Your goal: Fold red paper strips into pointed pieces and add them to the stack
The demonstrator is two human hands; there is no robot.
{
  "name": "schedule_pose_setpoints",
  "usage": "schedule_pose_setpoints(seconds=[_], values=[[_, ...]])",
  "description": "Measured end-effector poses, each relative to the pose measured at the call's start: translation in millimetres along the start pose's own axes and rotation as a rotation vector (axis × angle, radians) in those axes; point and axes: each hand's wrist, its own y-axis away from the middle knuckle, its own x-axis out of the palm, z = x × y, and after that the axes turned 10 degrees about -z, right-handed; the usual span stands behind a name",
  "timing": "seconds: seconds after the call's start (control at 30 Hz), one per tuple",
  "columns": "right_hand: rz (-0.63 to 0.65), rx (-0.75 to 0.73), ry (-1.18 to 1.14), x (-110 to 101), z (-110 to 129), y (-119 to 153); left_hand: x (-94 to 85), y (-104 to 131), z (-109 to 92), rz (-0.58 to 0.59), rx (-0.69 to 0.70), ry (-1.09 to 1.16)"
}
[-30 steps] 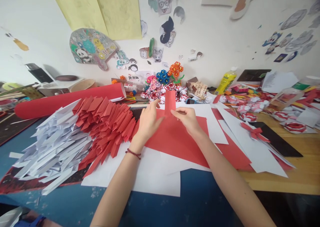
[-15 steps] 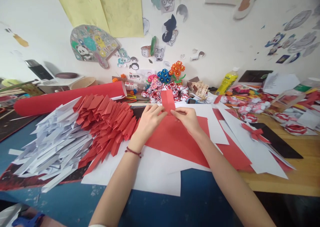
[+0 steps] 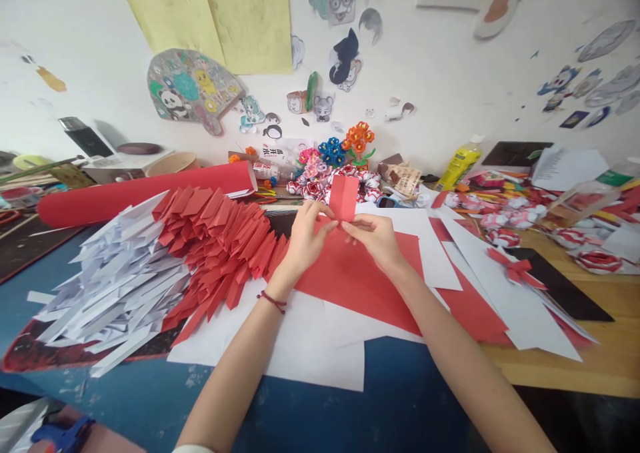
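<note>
Between my two hands a small red paper strip [image 3: 344, 196] stands upright, with a lengthwise crease showing. My left hand [image 3: 311, 232] pinches its lower left edge between thumb and fingers. The thumb and fingers of my right hand [image 3: 373, 238] close on the lower right edge, the two thumbs almost meeting. Beneath the hands lies a large red paper sheet [image 3: 365, 280], on top of white sheets [image 3: 310, 346]. Left of my left hand are a heap of folded red paper pieces [image 3: 215, 240] and a heap of folded white paper pieces [image 3: 120, 286].
A red paper roll [image 3: 150, 190] lies behind the heaps. Red-and-white paper flowers [image 3: 313, 190] and an orange flower model [image 3: 359, 140] stand at the back. A yellow bottle [image 3: 460, 163] is at the back right. A red bow-like paper piece [image 3: 516, 266] rests on white sheets at right.
My left thumb and fingers have shifted closer to my right thumb at the strip's lower edge. The strip appears slightly shorter and wider above my hands. The view has shifted slightly.
</note>
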Motion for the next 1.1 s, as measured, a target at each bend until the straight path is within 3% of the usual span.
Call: schedule_pose_setpoints(seconds=[0.13,0.33,1.1], values=[[0.015,0.014,0.001,0.9,0.5,1.0,3.4,2.3,0.1,0.02,-0.15,0.206],[0.043,0.024,-0.031,2.4,-0.3,1.9,5.4,3.1,0.1,-0.052,-0.235,0.313],[0.1,0.099,-0.012,-1.6,0.0,0.9,6.8,5.1,-4.8,-0.037,-0.244,0.307]])
